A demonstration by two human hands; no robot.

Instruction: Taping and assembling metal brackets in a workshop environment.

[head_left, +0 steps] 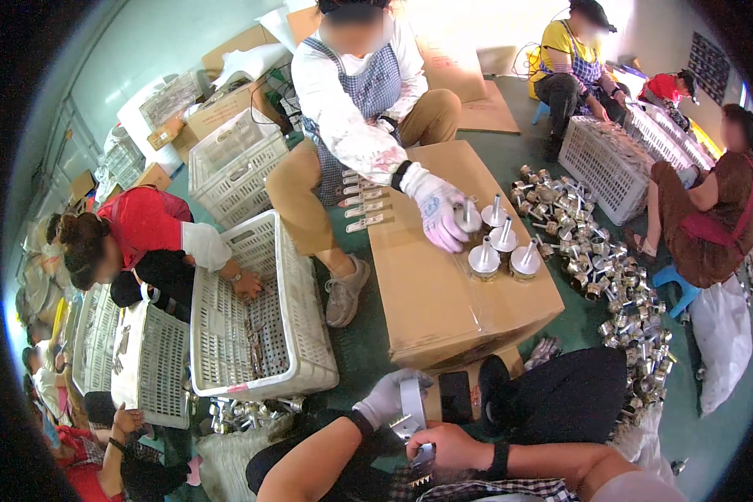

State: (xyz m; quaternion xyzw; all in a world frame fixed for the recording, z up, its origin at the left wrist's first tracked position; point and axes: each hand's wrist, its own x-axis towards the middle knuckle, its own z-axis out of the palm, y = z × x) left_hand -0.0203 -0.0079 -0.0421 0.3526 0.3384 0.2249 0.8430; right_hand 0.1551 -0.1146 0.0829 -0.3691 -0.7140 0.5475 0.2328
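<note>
My left hand [382, 398], in a pale glove, is closed around a white band-like piece [412, 402] that may be a roll of tape. Just below it is a shiny metal piece with a toothed edge [406, 427]. Bare and closed, my right hand [453, 447] grips a shiny metal part [422, 456], its thumb side close to the toothed piece. Whether these metal parts are joined, I cannot tell. A dark phone [455, 396] lies on cardboard just beyond my hands.
Ahead stands a cardboard box [427, 309] bearing several metal cups with stems [484, 259] and metal clips [364, 224]. A co-worker's gloved hand [439, 209] touches one cup. Heaped metal cups [619, 309] cover the floor at right. White crates [314, 360] stand left, near other people.
</note>
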